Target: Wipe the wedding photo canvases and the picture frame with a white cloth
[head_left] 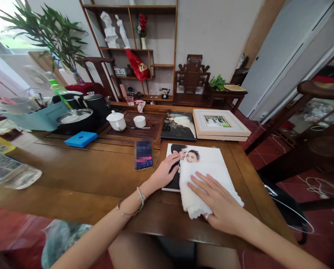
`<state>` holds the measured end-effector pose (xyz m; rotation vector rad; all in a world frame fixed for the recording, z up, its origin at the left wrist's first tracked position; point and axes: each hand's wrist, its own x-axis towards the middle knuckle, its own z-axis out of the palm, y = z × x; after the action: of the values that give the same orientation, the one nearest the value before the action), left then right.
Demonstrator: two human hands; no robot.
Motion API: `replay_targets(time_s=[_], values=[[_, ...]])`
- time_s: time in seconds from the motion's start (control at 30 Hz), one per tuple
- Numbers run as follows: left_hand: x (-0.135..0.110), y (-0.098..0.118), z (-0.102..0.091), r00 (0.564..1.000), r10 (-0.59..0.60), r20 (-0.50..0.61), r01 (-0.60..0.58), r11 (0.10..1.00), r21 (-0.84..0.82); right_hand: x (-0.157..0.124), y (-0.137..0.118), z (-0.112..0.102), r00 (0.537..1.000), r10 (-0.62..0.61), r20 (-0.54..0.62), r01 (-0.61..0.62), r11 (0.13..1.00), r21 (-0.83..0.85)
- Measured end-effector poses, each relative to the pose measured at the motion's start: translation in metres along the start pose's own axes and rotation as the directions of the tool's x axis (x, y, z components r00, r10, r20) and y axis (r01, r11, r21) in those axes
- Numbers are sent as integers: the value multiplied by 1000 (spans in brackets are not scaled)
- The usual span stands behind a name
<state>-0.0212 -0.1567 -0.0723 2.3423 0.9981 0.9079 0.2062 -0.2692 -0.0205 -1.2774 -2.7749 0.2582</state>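
Note:
A large photo print point(206, 155) of a couple lies flat on the wooden table point(94, 175). My left hand point(165, 173) rests on its left edge, fingers spread flat. A white cloth point(203, 183) covers the lower half of the print. My right hand point(218, 203) lies flat on that cloth, fingers stretched out toward the left. A phone point(143, 154) sits just left of the print.
Behind the print lie a dark photo album point(178, 126) and a white framed picture point(220, 124). A tea tray with a white teapot point(116, 121), cup point(139, 121) and kettles fills the back left, beside a blue block point(80, 139). A chair point(318, 123) stands at right.

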Motion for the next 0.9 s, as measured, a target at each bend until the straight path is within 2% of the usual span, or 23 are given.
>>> replay_targets(time_s=[0.07,0.23,0.33,0.43,0.6,0.7,0.8,0.9], values=[[0,0,-1,1000,0,8,0,1000,5,14,16,2,999,26,-29,-26,1000,11],[0,-3,0,1000,30,-7,-30,1000,-7,73,67,-2,980,151,-129,-152,988,-4],[0,-3,0,1000,11,-7,-11,1000,-1,91,77,-6,972,191,-137,-193,981,-3],[0,-3,-1,1000,1,-6,-1,1000,5,77,61,-6,980,162,-113,-161,987,19],[0,-3,0,1000,-5,11,5,1000,1,8,3,4,998,36,-55,-34,999,38],[0,-3,1,1000,-10,11,10,1000,3,-17,-17,5,1000,-23,9,22,998,50],[0,-2,0,1000,-5,14,5,1000,2,-14,-4,3,1000,-22,17,21,998,58],[0,-1,-1,1000,-2,17,2,1000,-2,12,33,2,997,54,-56,-53,998,28]])
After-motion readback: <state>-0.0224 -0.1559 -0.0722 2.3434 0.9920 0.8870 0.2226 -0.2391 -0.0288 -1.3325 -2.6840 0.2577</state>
